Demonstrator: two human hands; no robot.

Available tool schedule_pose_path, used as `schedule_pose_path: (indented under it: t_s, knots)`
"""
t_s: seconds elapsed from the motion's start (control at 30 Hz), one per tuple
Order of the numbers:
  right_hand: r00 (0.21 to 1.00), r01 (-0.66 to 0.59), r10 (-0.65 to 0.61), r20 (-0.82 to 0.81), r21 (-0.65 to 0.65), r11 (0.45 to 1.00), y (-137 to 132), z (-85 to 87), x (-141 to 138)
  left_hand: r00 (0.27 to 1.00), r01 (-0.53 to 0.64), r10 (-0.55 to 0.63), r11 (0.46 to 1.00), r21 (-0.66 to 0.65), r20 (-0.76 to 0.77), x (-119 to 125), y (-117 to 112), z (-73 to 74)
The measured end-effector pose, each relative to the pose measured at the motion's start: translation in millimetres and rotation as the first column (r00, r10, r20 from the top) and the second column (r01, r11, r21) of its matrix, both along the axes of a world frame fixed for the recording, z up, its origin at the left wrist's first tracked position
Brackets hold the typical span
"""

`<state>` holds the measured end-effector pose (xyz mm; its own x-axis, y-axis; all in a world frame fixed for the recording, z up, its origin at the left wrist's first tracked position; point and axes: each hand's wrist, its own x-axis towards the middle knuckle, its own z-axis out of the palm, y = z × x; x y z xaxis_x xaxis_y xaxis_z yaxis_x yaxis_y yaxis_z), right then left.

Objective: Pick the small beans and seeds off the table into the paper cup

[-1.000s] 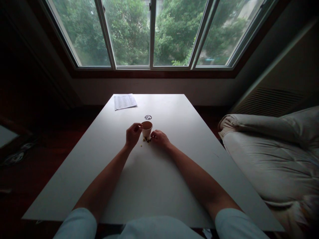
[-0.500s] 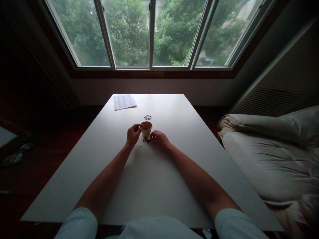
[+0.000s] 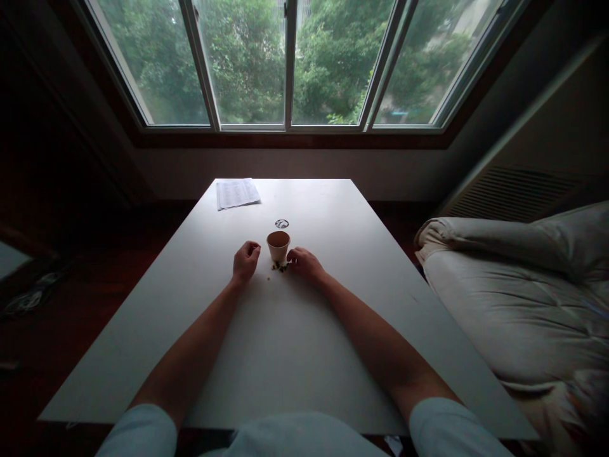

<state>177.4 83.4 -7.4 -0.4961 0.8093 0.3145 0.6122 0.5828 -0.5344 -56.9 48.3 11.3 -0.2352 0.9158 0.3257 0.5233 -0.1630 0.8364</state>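
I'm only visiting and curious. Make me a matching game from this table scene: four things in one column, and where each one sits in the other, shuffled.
1 paper cup
2 printed sheet
3 small bits
4 quilt

A flat at the far left corner of the table
B off the table, on the right
C upright, near the table's middle
D scattered at the cup's foot, by the right hand

Pairs: 1-C, 2-A, 3-D, 4-B

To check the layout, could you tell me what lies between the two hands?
In the head view, a small paper cup stands between the left hand and right hand, with small scraps at its base.
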Motion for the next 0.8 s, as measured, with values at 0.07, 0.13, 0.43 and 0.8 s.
schedule_pose_path:
  t_s: [0.07,0.13,0.43,0.8]
  knots:
    - [1.000,0.001,-0.001,0.010,0.011,1.000,0,0.0,0,0.983,0.031,-0.051,0.993,-0.112,-0.178,0,-3,-0.8]
    - [1.000,-0.001,0.000,0.013,0.027,1.000,0,-0.2,0,0.937,0.050,-0.115,0.979,-0.199,-0.330,3,-7,1.6]
    - [1.000,0.007,-0.007,0.009,0.031,1.000,-3,0.1,-1,0.807,0.069,-0.235,0.949,-0.308,-0.542,15,-21,15.0]
    - [1.000,0.008,-0.009,0.026,0.041,0.999,-5,1.0,-3,0.792,0.145,-0.284,0.947,-0.287,-0.540,11,-20,14.2]
